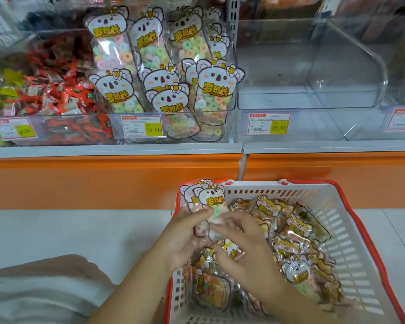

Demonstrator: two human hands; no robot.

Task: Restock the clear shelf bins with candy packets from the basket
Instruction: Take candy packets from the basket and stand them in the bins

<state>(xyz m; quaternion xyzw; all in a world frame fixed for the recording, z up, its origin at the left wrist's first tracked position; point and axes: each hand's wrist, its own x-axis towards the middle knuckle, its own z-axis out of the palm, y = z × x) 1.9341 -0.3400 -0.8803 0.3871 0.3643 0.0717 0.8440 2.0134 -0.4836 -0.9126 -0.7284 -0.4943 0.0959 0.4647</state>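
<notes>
A white basket with a red rim (351,220) sits on the floor below the shelf, holding several candy packets (295,235). My left hand (185,239) grips two koala-topped packets of ring candy (208,199) upright over the basket's left corner. My right hand (246,251) touches the lower part of those packets with spread fingers. On the shelf, a clear bin (166,108) holds several koala packets (215,85) standing upright. To its right, another clear bin (313,97) has nothing in it.
A clear bin of red and white wrapped sweets (56,85) stands at the left. Price tags (142,126) hang on the bin fronts. An orange shelf base (103,178) runs below the bins. The floor (80,230) is light grey; my knee (45,288) is at lower left.
</notes>
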